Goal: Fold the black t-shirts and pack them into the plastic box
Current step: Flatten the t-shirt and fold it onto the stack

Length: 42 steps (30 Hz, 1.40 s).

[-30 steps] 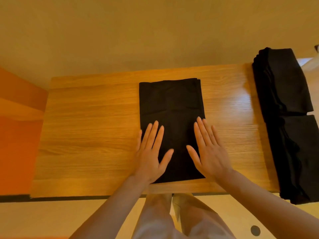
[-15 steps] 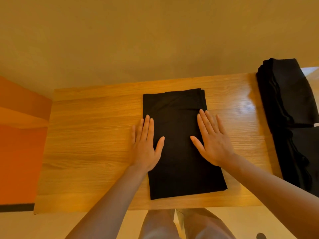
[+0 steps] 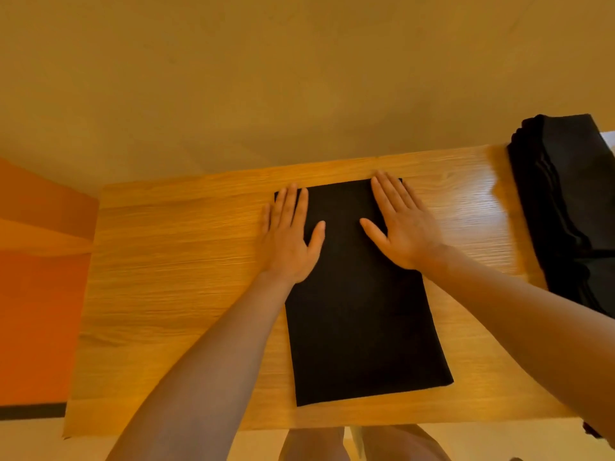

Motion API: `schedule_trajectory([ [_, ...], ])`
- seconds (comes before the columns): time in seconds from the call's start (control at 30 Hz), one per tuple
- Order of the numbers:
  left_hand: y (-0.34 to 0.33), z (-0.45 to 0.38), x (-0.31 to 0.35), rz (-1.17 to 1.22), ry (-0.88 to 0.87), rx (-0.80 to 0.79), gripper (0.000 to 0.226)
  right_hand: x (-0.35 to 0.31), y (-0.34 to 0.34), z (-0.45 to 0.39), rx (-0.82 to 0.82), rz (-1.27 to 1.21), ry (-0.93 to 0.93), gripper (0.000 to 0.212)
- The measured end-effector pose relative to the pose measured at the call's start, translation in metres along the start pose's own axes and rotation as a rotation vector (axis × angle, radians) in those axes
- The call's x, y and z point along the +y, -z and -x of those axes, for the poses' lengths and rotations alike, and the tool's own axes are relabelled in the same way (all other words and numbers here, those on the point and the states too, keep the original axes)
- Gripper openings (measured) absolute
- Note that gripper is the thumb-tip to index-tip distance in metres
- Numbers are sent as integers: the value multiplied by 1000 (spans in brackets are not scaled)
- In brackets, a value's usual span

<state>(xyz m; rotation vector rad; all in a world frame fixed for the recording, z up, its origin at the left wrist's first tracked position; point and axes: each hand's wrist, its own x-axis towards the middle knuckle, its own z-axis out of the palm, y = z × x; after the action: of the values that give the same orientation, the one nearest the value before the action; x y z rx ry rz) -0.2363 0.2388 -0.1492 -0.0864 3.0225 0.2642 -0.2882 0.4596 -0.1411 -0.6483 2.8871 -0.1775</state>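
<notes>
Wooden table (image 3: pixel 186 294) fills most of the view, grain running left to right, far edge against a plain tan wall (image 3: pixel 299 78). Orange panel (image 3: pixel 36 294) stands off the table's left end.

On the table's right end: a pile of black t-shirts (image 3: pixel 565 201), several layers stacked, edges stepped along the left side, the pile running toward the near edge and out of view at right. Whether it sits in a container I cannot tell; no box wall shows around it.

Centre of the table: one folded black t-shirt (image 3: pixel 359 311), a long narrow rectangle lying flat, short ends toward the wall and toward the person, near end just inside the table's front edge. Well apart from the pile.

Left hand (image 3: pixel 289 237) lies palm down on the far left corner of the folded shirt, fingers straight and together, thumb spread out onto the cloth; outer fingers overlap onto the wood. Right hand (image 3: pixel 402 227) lies palm down on the far right corner, fingers straight, thumb spread inward. Both flat, gripping nothing. The hands are apart, bare cloth between the thumbs.

The person's legs (image 3: pixel 362 444) show below the table's front edge.
</notes>
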Motion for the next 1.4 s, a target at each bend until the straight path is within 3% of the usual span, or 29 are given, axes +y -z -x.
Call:
schedule_trajectory([
  [0.4, 14, 11, -14, -86, 49, -65, 63, 11, 5, 8, -4, 85, -23, 79],
  [0.57, 18, 74, -18, -39, -122, 20, 60, 10, 14, 56, 43, 42, 122, 65],
  [0.73, 1, 167, 7, 22, -414, -111, 56, -10, -10, 141, -75, 78, 350, 58],
  [0.93, -12, 233, 12, -24, -351, -137, 56, -15, -22, 209, -71, 36, 343, 54],
  [1.2, -15, 281, -6, -47, -573, -32, 53, 4, -39, 274, 39, 29, 451, 56],
  [1.33, -12, 290, -6, -53, -546, 78, 58, 12, -56, 287, 124, 79, 520, 51],
  [1.4, -8, 289, -4, -27, -567, 152, 48, 12, -59, 286, 165, 44, 516, 51],
])
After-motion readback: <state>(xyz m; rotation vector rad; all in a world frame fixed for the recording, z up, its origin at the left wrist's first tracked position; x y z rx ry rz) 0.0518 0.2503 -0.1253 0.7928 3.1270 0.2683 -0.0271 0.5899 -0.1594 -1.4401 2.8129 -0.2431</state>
